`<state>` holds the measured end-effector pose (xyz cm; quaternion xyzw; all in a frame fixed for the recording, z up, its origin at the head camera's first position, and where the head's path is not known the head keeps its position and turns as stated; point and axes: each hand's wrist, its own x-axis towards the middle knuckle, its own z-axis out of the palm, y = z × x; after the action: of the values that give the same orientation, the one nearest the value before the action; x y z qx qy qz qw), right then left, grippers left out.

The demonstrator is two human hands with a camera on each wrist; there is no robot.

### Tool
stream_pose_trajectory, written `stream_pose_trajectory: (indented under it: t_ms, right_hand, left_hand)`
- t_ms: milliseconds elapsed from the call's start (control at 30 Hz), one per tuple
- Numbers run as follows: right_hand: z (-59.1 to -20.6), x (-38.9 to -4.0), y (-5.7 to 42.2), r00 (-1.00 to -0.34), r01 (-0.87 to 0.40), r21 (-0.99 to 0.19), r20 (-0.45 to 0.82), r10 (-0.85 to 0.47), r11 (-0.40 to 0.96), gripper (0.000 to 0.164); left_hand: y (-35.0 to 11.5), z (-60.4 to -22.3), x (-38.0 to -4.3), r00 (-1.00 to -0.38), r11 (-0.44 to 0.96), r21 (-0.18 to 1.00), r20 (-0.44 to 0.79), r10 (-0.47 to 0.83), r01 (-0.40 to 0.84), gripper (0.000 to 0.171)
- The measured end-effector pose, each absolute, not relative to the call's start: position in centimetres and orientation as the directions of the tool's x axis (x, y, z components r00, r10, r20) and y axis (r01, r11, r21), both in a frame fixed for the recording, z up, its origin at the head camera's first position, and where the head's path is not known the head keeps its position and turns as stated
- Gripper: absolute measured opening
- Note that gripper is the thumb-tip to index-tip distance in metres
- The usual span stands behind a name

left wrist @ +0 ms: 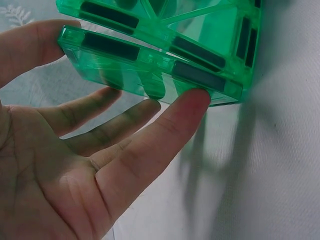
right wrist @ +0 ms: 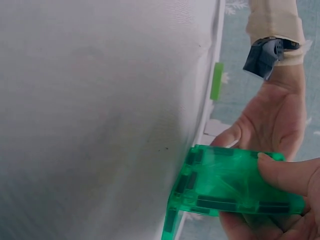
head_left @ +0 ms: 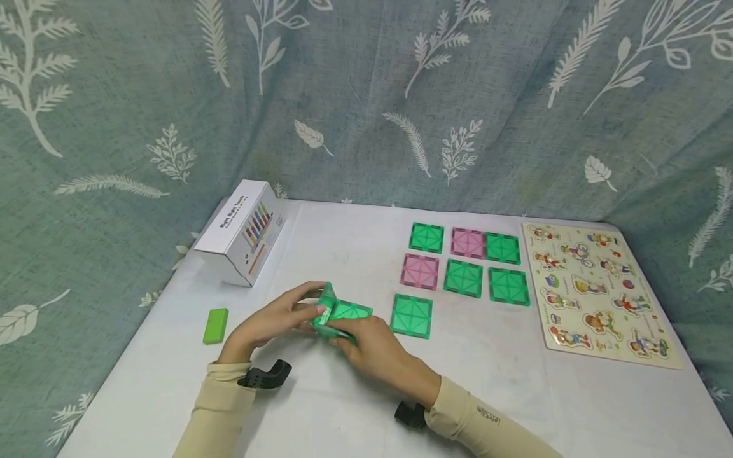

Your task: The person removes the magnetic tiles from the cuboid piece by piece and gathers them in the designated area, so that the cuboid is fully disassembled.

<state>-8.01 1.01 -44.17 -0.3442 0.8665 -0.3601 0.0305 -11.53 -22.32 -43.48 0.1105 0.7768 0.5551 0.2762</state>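
Note:
Over the middle of the white table, both hands hold several translucent green magnetic tiles (head_left: 350, 310), joined at angles to one another. My left hand (head_left: 277, 318) pinches an upright green tile between thumb and fingers; the left wrist view shows the thumb (left wrist: 192, 110) against its lower part, near another green tile's edge. From the other side, my right hand (head_left: 375, 346) grips a green tile, its thumb (right wrist: 290, 172) on the face and its fingers beneath. Just right of the hands lies a single green tile (head_left: 411, 316) flat on the cloth.
Farther back lie more flat tiles, green (head_left: 463, 278) and pink (head_left: 420, 271). A picture puzzle board (head_left: 595, 292) lies at the right. At the left stand a white box (head_left: 243, 232) and a lime-green block (head_left: 215, 326). A patterned curtain (head_left: 355, 102) hangs behind the table.

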Motion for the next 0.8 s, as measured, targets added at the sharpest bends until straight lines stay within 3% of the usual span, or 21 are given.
stream_pose_trajectory:
  t_ms: [800]
  right_hand:
    - [-45.04,-7.85,1.05,-0.764,-0.555,-0.644,0.146,-0.628,0.526,0.027]
  left_hand:
    - [-22.97,-43.63,-11.61,-0.862,0.356,0.925,-0.284,0.421,-0.131,0.058]
